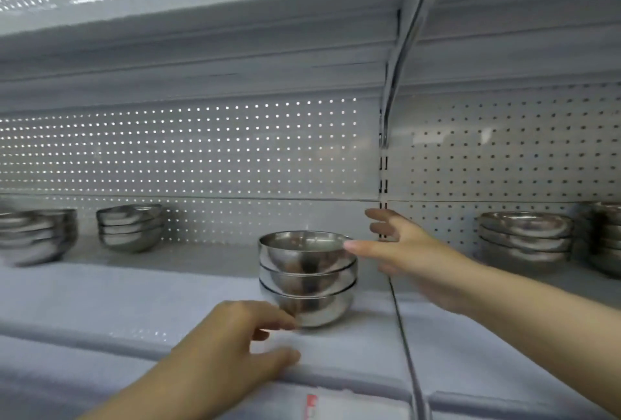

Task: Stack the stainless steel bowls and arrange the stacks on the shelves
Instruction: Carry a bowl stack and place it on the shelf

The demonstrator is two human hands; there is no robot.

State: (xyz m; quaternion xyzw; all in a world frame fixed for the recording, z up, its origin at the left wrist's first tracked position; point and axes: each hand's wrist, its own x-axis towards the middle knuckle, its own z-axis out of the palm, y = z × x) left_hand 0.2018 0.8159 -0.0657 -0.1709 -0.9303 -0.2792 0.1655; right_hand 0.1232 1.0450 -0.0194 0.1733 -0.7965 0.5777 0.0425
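Both hands are flanking the stack of three steel bowls (307,276) sitting near the front of the grey shelf (134,295): the right hand (408,244) is reaching in with fingers spread and straight, its thumb tip just touching the top bowl's rim, while the left hand (232,339) is hovering low at the bottom bowl with fingers loosely curled, gripping nothing that can be seen. To do this step well, the palms should probably be pressing evenly on opposite sides, low enough to be steadying the bottom bowl, so that the nested bowls are sliding together rather than tipping. Other stacks are already standing further back: one at the left (131,228), a blurred one at the far left edge (33,234), and two to the right (524,238) beyond the slotted upright (383,184). That upright and the shelf joint beside the right wrist are the likeliest snags.
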